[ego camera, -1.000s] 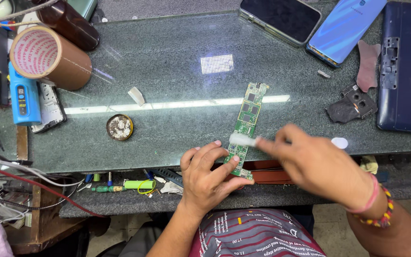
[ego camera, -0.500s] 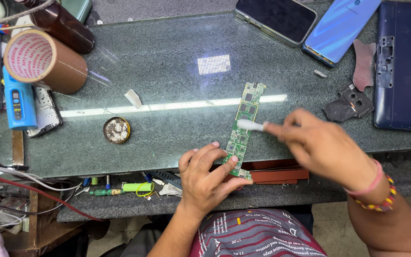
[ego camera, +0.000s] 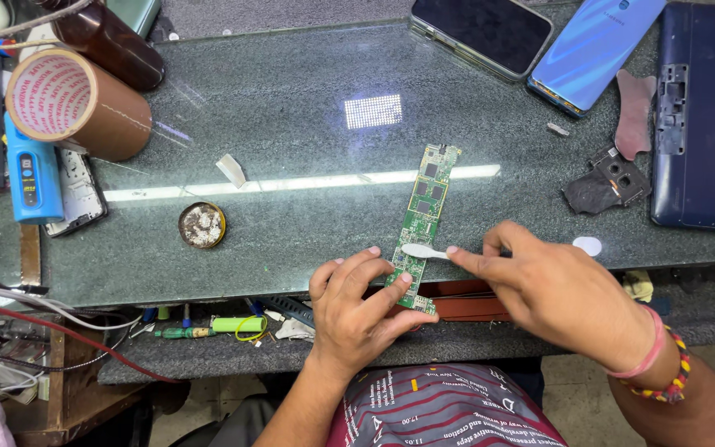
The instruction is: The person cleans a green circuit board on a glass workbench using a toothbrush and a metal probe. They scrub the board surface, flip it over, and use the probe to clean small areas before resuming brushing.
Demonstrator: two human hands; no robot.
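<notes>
Left hand (ego camera: 357,310) pinning lower end of green board (ego camera: 422,217) at near bench (ego camera: 291,124) edge, fingers curled closed over it, thumb under the overhang. Board lying long-ways, slightly tilted, top end pointing away toward far side, bottom end jutting just past the edge. Right hand (ego camera: 556,290) pinched closed on white brush (ego camera: 420,250), grip between thumb and forefinger, head touching board mid-to-lower section. Compared with a second ago: brush head lower on board and nearer left fingers, after sitting higher half a second ago; back-and-forth stroke along the board, so scrubbing likely ongoing, not finished. Board itself unmoved, left hand same hold. Bracelets on right wrist. Round tin (ego camera: 202,225) with whitish residue left of board, apart from it. White scrap (ego camera: 231,170) beyond tin. Brown tape roll (ego camera: 72,103) far left, dark bottle (ego camera: 109,37) behind it, touching or nearly. Blue tool (ego camera: 33,178) at left edge beside small phone frame (ego camera: 83,194). Black phone (ego camera: 486,33) and blue back cover (ego camera: 593,50) at far side, side by side. Dark blue tablet shell (ego camera: 701,116) at right. Black camera bracket (ego camera: 607,180) and reddish pad (ego camera: 635,101) between board and shell, well apart from board. Small white disc (ego camera: 587,246) just beside right hand. Lower shelf under bench edge: green pen-like item (ego camera: 237,324), wires, clutter. Residue type on board too small to tell.
</notes>
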